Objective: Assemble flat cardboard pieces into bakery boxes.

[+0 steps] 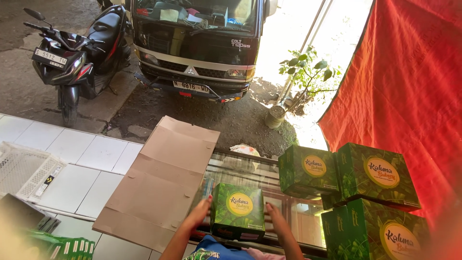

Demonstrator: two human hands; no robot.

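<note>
A green leaf-patterned box with a round yellow label [238, 211] stands on the glass counter top [240, 168]. My left hand [198, 213] rests flat against its left side. My right hand [276, 218] presses on its right side, so the box sits between both palms. A stack of three matching green boxes [365, 192] stands to the right, apart from my hands.
A flattened brown cardboard sheet [161, 180] lies left of the box across the counter and white tiles. A white plastic crate [24, 168] sits at far left. A red cloth [409, 91] hangs on the right. A truck [197, 43] and scooter [77, 53] stand beyond.
</note>
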